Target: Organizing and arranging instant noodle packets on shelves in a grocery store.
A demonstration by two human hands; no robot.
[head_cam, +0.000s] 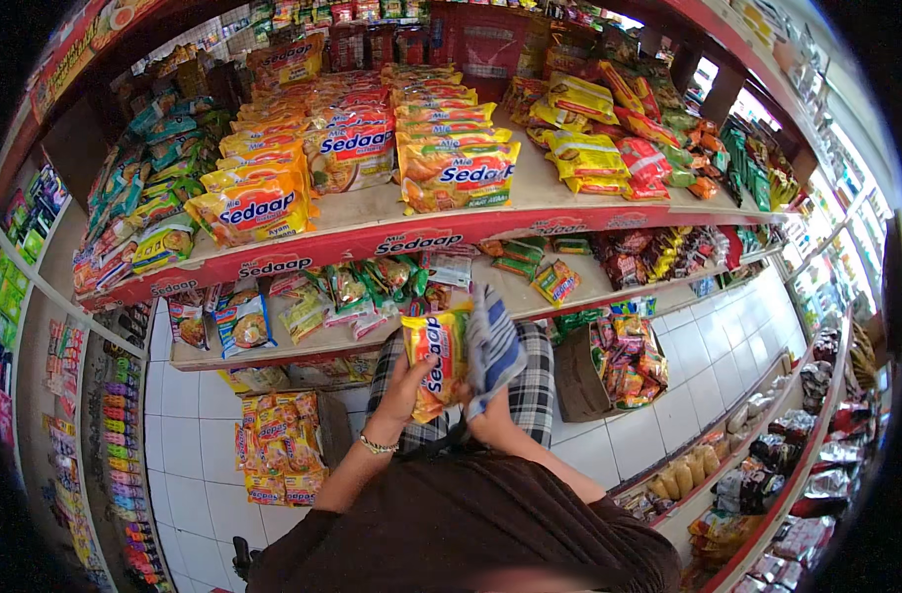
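Above my lap, my left hand [406, 393] grips a yellow and orange packet of instant noodles [430, 363], which stands on end with its printing running sideways. My right hand [491, 415] holds a grey cloth with blue stripes [491, 345] close against the packet's right edge. On the upper shelf in front of me stand rows of similar noodle packets [458, 174], upright one behind another. Yellow packets [588, 156] lie stacked to their right, and teal and green packets [176, 141] lean at the left.
A lower shelf [332, 348] with mixed packets reaches my knees. On the tiled floor, a pile of noodle packets [280, 445] is at the left and an open cardboard box [580, 378] of packets at the right. More stocked shelves [784, 474] line both sides.
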